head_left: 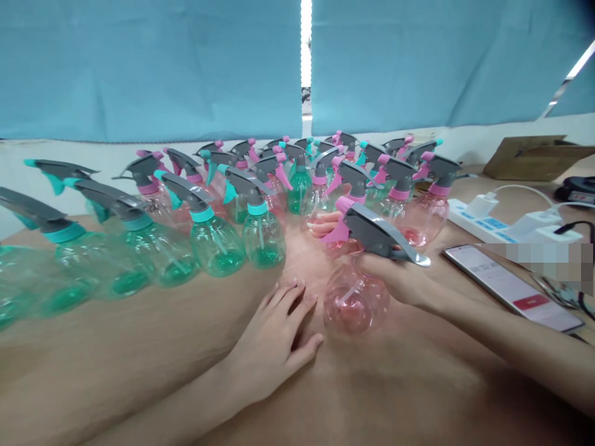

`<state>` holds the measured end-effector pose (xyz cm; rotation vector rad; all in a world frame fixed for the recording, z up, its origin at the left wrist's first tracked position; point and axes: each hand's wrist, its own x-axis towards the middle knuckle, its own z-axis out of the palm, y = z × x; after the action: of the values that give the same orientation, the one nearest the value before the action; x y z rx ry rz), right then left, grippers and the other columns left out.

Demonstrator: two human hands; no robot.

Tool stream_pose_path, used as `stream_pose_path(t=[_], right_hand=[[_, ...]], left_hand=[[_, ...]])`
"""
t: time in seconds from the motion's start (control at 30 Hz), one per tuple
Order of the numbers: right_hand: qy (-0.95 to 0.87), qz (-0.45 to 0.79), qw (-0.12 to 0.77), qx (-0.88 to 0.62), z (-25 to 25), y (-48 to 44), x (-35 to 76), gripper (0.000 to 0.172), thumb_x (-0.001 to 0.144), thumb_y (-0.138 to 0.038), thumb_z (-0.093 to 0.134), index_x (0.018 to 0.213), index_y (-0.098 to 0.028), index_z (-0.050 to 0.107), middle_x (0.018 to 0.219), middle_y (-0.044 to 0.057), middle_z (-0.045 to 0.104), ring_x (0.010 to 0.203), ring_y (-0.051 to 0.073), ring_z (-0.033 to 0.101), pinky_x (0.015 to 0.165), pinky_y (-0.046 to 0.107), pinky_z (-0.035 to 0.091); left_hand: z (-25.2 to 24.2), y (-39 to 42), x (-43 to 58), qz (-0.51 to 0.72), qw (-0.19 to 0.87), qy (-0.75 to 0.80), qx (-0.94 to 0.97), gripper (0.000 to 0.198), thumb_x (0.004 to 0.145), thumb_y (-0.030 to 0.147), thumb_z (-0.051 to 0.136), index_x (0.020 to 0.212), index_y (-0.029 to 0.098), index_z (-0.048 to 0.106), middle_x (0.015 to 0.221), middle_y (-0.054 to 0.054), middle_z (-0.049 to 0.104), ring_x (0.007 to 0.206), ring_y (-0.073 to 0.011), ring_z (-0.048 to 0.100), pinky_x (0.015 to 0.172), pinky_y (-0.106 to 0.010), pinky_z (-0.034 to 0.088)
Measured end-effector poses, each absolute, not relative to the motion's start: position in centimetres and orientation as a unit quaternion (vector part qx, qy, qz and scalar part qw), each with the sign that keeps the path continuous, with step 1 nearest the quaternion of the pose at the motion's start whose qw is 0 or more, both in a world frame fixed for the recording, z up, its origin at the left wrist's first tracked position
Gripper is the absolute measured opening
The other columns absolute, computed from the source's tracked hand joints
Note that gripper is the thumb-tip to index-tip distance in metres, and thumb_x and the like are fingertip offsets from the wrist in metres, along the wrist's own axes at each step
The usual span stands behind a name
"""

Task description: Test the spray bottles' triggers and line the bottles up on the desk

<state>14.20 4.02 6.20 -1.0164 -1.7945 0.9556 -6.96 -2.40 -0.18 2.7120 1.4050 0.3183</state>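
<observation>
A clear pink spray bottle (356,303) with a grey and pink trigger head is in my right hand (382,266), whose fingers wrap round its neck. Part of that grip is hidden behind the sprayer head. My left hand (281,325) lies on the wooden table (186,365), fingers spread, just left of this bottle and holding nothing. Beyond it stands a green spray bottle (264,241) with a turquoise collar, beside another green one (216,244). Behind my right hand is a pink spray bottle (425,217).
Several green bottles line the left side, and mixed pink and green ones crowd the back. On the right are a phone (511,288), a white power strip (483,223) with plugs and cables, and a cardboard box (525,161). A blue curtain (153,68) hangs behind.
</observation>
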Motion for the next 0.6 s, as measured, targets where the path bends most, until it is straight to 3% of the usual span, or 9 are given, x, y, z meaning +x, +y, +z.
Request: stream_pose_path(t=[0.6], right_hand=[[-0.717, 0.403, 0.403, -0.401, 6.41, 3.84, 14.29, 0.017, 0.072, -0.018, 0.056, 0.058, -0.024, 0.049, 0.05, -0.004, 0.044, 0.055, 0.016, 0.051, 0.06, 0.032, 0.047]], left_hand=[[-0.13, -2.37, -6.99, 0.101, 0.047, 0.458, 0.882, 0.051, 0.093, 0.042, 0.051, 0.136, 0.015, 0.045, 0.144, -0.015, 0.043, 0.135, -0.0302, 0.034, 0.109, -0.05, 0.028]])
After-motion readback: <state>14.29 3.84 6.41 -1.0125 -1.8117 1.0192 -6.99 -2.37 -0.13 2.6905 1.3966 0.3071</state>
